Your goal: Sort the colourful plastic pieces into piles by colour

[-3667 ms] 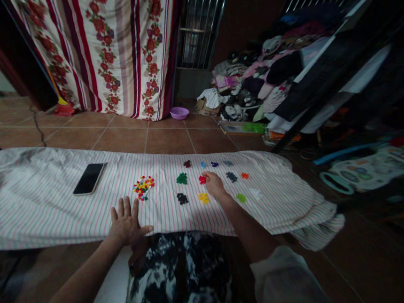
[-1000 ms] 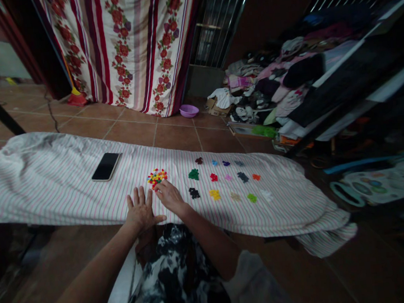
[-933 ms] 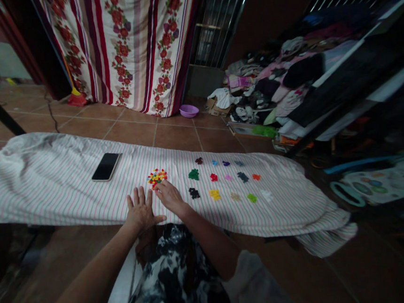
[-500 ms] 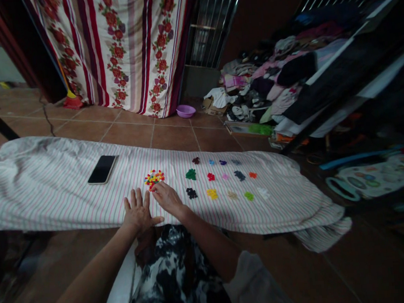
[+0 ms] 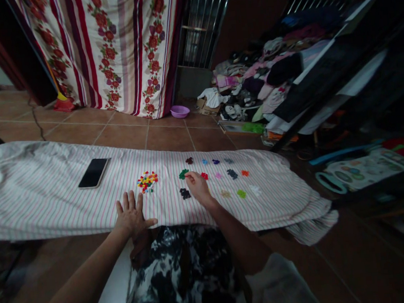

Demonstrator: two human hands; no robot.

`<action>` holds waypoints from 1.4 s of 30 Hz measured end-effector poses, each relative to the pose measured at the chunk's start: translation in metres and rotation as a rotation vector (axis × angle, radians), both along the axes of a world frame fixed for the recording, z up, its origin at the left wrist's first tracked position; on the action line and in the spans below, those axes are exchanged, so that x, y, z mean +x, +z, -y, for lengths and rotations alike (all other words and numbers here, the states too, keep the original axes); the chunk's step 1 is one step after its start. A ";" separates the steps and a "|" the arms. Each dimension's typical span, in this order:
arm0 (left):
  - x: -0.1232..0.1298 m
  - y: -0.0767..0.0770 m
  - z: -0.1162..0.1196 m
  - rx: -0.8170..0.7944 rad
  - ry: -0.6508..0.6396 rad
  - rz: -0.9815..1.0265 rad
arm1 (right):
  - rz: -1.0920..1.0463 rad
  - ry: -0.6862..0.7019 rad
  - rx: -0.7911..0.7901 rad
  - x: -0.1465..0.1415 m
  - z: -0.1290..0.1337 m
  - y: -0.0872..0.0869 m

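My left hand point(image 5: 132, 215) lies flat with fingers spread on the striped cloth point(image 5: 68, 205), just below a mixed pile of small coloured pieces point(image 5: 148, 180). My right hand point(image 5: 198, 187) is closed in a pinch between the green pile point(image 5: 183, 174) and the red pile point(image 5: 204, 176). Whatever its fingertips hold is too small to make out. Black pieces point(image 5: 185, 193) sit left of the right wrist. The yellow pile is hidden behind this hand. Other single-colour piles include brown point(image 5: 189, 160), pink point(image 5: 218, 175), dark grey point(image 5: 232, 174), orange point(image 5: 245, 172), lime green point(image 5: 241, 194) and white point(image 5: 255, 190).
A phone point(image 5: 94, 173) rests on the cloth at the left. Beyond the table are a floral curtain point(image 5: 125, 49), a purple basin point(image 5: 179, 111) and a red dustpan point(image 5: 64, 104). Heaped clothes point(image 5: 252, 76) fill the back right, above tiled floor point(image 5: 168, 138).
My right hand has moved right, from the mixed pile to beside the green and red piles. My left hand stays flat on the cloth. The view has shifted slightly.
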State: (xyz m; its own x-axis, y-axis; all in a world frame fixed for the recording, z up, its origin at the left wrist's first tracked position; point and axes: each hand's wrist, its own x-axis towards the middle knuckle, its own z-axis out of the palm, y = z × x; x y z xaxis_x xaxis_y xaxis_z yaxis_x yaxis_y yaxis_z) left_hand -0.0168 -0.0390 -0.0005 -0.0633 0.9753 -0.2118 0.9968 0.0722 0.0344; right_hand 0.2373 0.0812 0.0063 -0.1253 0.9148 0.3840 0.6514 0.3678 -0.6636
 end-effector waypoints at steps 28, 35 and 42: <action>0.002 0.004 0.000 -0.029 0.005 -0.029 | 0.243 -0.313 -0.106 0.075 -0.036 -0.012; 0.003 0.007 0.001 -0.031 0.008 -0.024 | 0.250 -0.301 -0.107 0.078 -0.036 -0.012; 0.005 0.010 0.000 -0.051 0.016 -0.018 | 0.199 -0.296 -0.032 0.075 -0.035 -0.009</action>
State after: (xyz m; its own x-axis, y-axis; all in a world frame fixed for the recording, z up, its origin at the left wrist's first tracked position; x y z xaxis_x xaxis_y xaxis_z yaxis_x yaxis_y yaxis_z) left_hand -0.0121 -0.0394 0.0097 -0.0827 0.9622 -0.2596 0.9960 0.0890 0.0127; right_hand 0.3119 0.1162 -0.0027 0.0770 0.9339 0.3491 0.8443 0.1251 -0.5211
